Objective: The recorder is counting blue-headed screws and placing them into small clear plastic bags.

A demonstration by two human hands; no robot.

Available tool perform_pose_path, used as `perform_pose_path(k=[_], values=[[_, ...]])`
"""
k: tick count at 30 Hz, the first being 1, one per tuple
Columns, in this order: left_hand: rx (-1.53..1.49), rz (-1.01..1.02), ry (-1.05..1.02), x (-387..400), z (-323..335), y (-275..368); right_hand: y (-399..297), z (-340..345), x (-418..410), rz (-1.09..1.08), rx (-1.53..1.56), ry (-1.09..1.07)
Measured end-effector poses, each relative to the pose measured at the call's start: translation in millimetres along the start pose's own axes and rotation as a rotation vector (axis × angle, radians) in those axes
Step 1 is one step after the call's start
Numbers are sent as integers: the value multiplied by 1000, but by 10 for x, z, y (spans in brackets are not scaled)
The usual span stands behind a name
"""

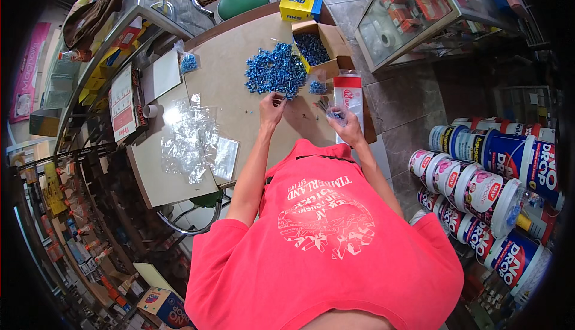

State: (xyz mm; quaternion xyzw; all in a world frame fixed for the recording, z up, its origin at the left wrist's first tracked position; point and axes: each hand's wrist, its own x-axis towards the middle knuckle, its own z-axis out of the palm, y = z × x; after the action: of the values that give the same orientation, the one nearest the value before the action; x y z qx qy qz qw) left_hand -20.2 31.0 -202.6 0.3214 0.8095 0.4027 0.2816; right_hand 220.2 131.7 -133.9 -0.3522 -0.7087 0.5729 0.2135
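Observation:
A heap of small blue metal screws (274,69) lies spread on the table. At its near edge is my left hand (272,106), fingertips bent together against the screws; whether they pinch any is too small to tell. My right hand (349,128) grips a small clear plastic bag (336,114) with some blue pieces in its bottom. Beyond that hand, another small bag (318,86) of blue screws rests beside the heap. An opened cardboard box (334,51) full of darker blue screws lies tipped towards the heap.
Loose clear bags (188,137) cover the left of the table (224,60). A filled bag (189,62) sits at the far left. A yellow box (300,5) stands at the back, and a red-and-white plastic pack (348,92) lies right. Paint buckets (487,190) are stacked to the right.

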Motion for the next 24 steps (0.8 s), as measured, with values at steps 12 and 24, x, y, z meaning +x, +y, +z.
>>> perform_pose_path(k=[12,24], values=[[-231,655,-216,-482,-332,1808,-69,22,-2,9,5,-35],[-129,716,-203,-503,-264,1779,17,47,-4,-52,78,-28]])
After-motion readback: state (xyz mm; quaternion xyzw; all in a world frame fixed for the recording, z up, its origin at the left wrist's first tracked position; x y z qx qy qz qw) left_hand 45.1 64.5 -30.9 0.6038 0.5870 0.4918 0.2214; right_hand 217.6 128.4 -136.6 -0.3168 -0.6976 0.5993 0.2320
